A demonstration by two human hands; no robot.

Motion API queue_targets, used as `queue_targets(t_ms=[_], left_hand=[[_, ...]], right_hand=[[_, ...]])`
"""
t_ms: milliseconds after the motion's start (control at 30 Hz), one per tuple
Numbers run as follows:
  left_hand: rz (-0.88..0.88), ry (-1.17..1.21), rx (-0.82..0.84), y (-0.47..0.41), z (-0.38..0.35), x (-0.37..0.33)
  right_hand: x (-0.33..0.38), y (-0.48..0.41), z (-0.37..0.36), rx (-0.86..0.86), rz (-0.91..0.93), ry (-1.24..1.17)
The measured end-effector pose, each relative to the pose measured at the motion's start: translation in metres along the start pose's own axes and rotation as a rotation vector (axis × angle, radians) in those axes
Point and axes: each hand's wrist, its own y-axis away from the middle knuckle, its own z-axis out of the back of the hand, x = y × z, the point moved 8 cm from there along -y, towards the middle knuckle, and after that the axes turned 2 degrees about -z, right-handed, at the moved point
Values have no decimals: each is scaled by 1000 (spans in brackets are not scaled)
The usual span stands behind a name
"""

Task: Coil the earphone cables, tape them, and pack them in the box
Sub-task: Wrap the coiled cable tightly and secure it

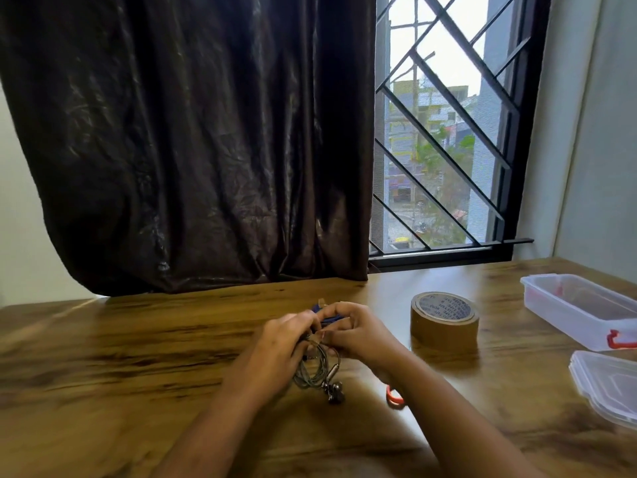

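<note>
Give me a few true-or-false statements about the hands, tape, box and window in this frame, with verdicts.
1. The left hand and the right hand both hold the coiled grey earphone cable. True.
2. The tape roll lies left of the hands. False: it lies to their right, on the table.
3. The box is closed. False: it is open, and its lid lies on the table nearer the person.
4. The curtain leaves part of the window uncovered. True.

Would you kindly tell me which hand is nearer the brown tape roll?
Right. The right hand sits just left of the tape roll; the left hand lies beyond it, farther left.
</note>
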Motion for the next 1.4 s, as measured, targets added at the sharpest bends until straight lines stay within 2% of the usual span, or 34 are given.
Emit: queue_targets(t_ms=[333,567,967,1267,1400], left_hand=[[-77,-41,-40,0,8,-5],[-87,-31,-57,0,7,-6],[20,-41,-73,2,4,-2],[98,15,-87,1,1,3],[156,37,-111,1,3,10]], right_hand=[[-3,3,-5,132,-86,-270],[-3,5,-10,214,-99,-313],[6,1,-12,84,80,-81],[0,-1,-17,5,37,-20],[5,2,-23,53,49,16]])
